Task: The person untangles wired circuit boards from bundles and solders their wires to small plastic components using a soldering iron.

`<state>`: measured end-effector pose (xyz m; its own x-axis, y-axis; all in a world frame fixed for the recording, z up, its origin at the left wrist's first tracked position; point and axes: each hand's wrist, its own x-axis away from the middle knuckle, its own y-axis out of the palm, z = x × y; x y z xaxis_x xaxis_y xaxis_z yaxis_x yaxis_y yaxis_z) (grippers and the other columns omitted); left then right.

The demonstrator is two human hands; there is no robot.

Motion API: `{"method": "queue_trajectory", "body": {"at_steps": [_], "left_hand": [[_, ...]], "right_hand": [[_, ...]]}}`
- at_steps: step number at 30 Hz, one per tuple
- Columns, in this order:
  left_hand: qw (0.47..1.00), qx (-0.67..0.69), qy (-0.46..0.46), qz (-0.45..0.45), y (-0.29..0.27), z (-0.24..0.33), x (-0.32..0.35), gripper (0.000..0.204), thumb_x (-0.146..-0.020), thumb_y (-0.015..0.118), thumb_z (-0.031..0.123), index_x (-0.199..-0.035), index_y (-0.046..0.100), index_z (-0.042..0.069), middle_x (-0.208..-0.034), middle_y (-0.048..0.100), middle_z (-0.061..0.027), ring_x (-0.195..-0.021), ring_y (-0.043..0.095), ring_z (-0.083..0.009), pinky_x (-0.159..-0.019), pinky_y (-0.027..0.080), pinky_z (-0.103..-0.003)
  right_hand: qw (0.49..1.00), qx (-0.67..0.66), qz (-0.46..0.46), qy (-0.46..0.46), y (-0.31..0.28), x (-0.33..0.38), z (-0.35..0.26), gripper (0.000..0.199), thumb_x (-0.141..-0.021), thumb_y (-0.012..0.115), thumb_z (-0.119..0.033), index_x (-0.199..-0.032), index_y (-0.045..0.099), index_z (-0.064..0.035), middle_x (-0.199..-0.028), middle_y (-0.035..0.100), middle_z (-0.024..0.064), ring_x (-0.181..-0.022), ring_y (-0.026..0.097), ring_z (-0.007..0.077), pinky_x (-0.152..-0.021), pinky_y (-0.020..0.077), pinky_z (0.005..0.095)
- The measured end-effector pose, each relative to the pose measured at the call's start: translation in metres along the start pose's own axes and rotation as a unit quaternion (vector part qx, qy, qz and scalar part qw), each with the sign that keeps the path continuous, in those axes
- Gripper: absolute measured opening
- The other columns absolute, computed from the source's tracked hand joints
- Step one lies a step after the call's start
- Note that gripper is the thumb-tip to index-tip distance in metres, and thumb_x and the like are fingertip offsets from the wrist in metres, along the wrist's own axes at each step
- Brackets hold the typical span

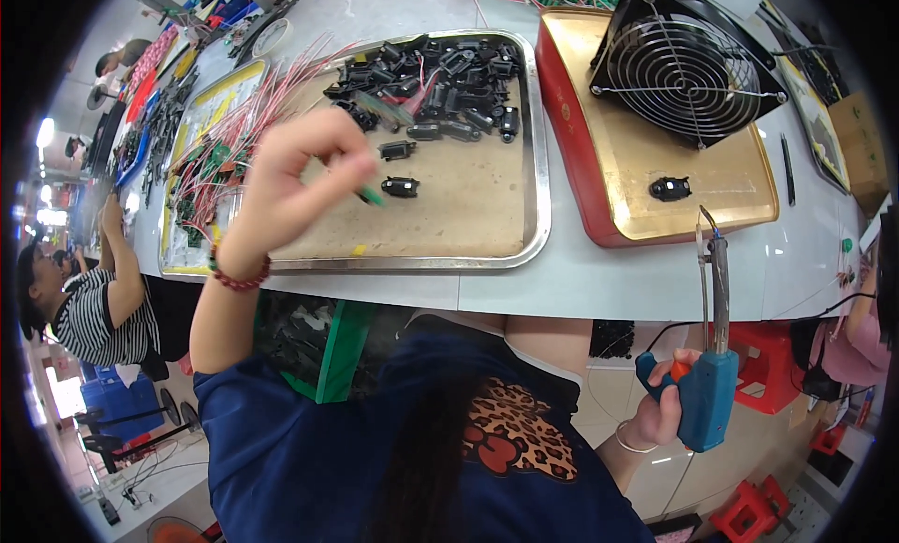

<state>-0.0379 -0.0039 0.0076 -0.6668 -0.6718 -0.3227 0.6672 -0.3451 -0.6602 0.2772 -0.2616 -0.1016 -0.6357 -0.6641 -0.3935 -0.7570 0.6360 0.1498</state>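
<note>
My left hand [314, 164] is raised over the left part of the metal tray [449, 262], thumb and forefinger closed together. A small green and black piece [372, 197] shows at its fingertips; its kind cannot be made out. Close by on the tray's brown lining lie two small black plastic housings, one [401, 186] nearer and one [397, 150] farther. My right hand [663, 403] grips a blue soldering gun [709, 398] with an orange trigger, pointing up. Its tip is close to a single black housing [670, 188] on the gold-coloured tin [740, 215].
A heap of black housings [449, 80] fills the tray's far side. Red and white wires with green circuit boards [215, 159] lie on a tray at left. A black fan [693, 75] stands on the tin. Below the table edge is a green bin [337, 351]. Another person [103, 309] works at left.
</note>
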Motion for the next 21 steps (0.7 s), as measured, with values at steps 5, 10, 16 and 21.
{"method": "queue_trajectory", "body": {"at_steps": [5,10,16,21], "left_hand": [[0.991,-0.072,0.061,-0.091,0.053,0.005,-0.017,0.015,-0.078,0.068,0.013,-0.072,0.059,0.002,-0.070,0.057,-0.0085,-0.063,0.055,-0.0242,-0.058,0.044,-0.033],[0.991,-0.110,0.043,-0.055,0.055,0.007,-0.031,0.022,-0.077,0.071,0.021,-0.076,0.057,0.004,-0.068,0.057,-0.0069,-0.061,0.055,-0.0227,-0.057,0.045,-0.034],[0.963,-0.201,0.154,-0.096,0.071,0.009,-0.065,0.034,-0.070,0.073,0.031,-0.084,0.056,0.005,-0.083,0.053,-0.0070,-0.080,0.050,-0.0263,-0.073,0.042,-0.035],[0.926,-0.321,0.195,-0.038,0.089,0.014,-0.059,0.032,-0.066,0.074,0.033,-0.071,0.052,0.009,-0.074,0.049,-0.0044,-0.072,0.047,-0.0215,-0.063,0.037,-0.033]], "right_hand": [[1.000,0.000,0.004,0.008,-0.001,0.003,-0.001,0.048,-0.075,0.058,-0.014,-0.116,0.047,0.0081,-0.104,0.057,0.0196,-0.061,0.052,0.0162,-0.057,0.0410,0.0265],[1.000,0.014,-0.005,0.013,-0.006,0.005,-0.004,0.048,-0.074,0.056,-0.012,-0.116,0.047,0.0084,-0.104,0.057,0.0197,-0.061,0.052,0.0161,-0.057,0.0414,0.0266],[0.999,0.020,0.017,0.026,-0.006,0.008,-0.003,0.048,-0.073,0.055,-0.012,-0.115,0.048,0.0087,-0.104,0.057,0.0200,-0.061,0.052,0.0164,-0.058,0.0415,0.0271],[0.999,0.015,0.025,0.025,-0.008,0.009,-0.004,0.048,-0.073,0.056,-0.013,-0.115,0.048,0.0088,-0.104,0.057,0.0200,-0.061,0.052,0.0168,-0.059,0.0412,0.0269]]}}
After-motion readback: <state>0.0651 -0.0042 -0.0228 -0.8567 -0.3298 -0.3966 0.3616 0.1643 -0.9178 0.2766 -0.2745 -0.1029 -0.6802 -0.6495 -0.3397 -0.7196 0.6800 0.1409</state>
